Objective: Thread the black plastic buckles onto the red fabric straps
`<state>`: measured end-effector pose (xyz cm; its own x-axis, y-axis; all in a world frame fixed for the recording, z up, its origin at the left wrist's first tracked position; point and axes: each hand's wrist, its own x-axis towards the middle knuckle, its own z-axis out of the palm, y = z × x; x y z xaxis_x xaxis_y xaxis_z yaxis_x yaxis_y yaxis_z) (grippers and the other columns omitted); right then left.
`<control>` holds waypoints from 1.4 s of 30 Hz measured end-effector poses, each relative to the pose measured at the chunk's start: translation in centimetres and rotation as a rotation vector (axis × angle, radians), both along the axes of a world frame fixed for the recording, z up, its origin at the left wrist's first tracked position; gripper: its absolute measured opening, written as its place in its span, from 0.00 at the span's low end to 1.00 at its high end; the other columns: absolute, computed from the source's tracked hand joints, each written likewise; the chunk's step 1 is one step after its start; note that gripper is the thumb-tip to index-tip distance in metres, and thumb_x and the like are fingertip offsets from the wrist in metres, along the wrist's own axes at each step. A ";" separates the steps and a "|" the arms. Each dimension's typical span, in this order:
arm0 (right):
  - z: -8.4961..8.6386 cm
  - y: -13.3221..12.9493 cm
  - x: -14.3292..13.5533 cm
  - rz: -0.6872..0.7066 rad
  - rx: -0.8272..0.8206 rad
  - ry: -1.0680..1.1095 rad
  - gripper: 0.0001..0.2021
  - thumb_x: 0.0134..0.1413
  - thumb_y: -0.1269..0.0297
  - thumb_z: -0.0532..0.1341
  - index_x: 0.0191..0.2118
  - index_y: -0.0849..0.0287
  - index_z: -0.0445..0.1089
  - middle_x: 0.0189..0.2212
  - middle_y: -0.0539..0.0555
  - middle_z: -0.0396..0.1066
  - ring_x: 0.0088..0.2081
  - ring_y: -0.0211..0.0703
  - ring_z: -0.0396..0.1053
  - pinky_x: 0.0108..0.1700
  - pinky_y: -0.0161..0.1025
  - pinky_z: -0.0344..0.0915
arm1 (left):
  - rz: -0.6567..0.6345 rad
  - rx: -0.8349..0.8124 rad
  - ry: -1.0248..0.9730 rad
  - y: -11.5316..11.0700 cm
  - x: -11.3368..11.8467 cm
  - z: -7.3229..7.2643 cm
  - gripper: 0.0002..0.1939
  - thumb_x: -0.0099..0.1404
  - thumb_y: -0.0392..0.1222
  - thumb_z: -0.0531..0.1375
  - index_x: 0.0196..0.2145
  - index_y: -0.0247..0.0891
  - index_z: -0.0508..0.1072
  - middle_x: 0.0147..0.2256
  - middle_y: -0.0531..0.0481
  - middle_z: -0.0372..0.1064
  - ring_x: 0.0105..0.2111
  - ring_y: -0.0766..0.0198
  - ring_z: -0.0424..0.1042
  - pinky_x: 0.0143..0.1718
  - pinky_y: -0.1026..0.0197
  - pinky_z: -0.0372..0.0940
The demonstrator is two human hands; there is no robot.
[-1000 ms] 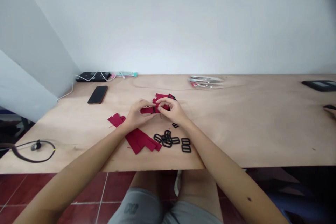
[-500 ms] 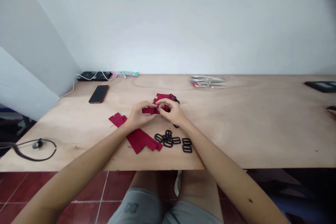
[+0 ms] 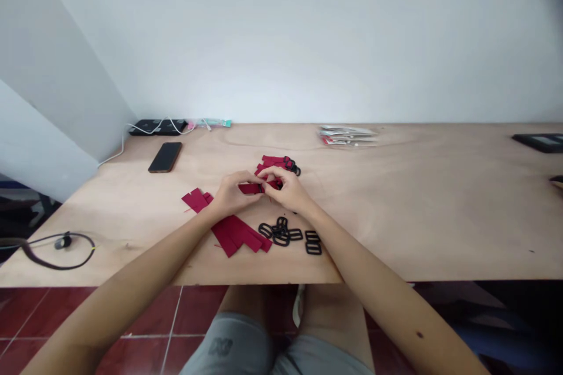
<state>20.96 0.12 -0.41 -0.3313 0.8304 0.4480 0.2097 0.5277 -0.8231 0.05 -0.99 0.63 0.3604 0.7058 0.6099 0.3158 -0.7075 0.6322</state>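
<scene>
Between my two hands is a red strap (image 3: 250,188) with a black buckle partly hidden by the fingers. My left hand (image 3: 235,192) pinches its left part, and my right hand (image 3: 288,188) is closed on it at the buckle, fingertips nearly touching the left ones. Just behind lie red straps with black buckles (image 3: 277,162) in a small pile. Flat red strap pieces (image 3: 235,234) lie nearer the front edge, partly under my left forearm. Several loose black buckles (image 3: 280,232) sit beside them, and two more (image 3: 313,242) lie by my right forearm.
A phone (image 3: 165,157) lies at the left, before black boxes (image 3: 158,127) with a white cable. Plastic packets (image 3: 347,136) rest near the wall. A looped black cable (image 3: 61,251) is at the front left, a dark device (image 3: 539,142) at the far right.
My right hand's fingers have shifted slightly over the strap, its thumb a little further left. The held strap has tilted slightly, and more of the pile's buckles shows behind.
</scene>
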 end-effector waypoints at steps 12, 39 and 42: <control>0.0 0.6 0.1 0.031 -0.012 0.079 0.11 0.65 0.62 0.64 0.51 0.58 0.75 0.34 0.53 0.76 0.38 0.46 0.74 0.45 0.43 0.70 | 0.040 0.064 0.017 0.7 -0.1 -0.3 0.10 0.64 0.36 0.69 0.44 0.40 0.81 0.41 0.46 0.81 0.41 0.57 0.81 0.46 0.55 0.76; 0.0 0.4 0.1 -0.064 0.176 -0.086 0.12 0.71 0.64 0.60 0.51 0.50 0.81 0.46 0.54 0.82 0.49 0.54 0.69 0.58 0.55 0.64 | 0.150 -0.017 0.136 1.4 -0.3 -1.1 0.05 0.73 0.42 0.61 0.38 0.41 0.76 0.50 0.43 0.76 0.56 0.50 0.72 0.64 0.43 0.61; -0.2 0.3 0.0 -0.029 0.159 -0.108 0.13 0.71 0.64 0.60 0.52 0.50 0.81 0.46 0.55 0.82 0.48 0.53 0.69 0.57 0.54 0.64 | 0.105 -0.053 0.111 1.5 -0.3 -1.2 0.05 0.70 0.41 0.62 0.36 0.41 0.76 0.49 0.43 0.77 0.53 0.50 0.74 0.62 0.43 0.64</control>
<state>20.96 0.43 -0.56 -0.3613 0.7618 0.5377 0.3097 0.6419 -0.7014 -0.26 0.51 -0.62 0.3463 0.7731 0.5314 0.4562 -0.6338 0.6247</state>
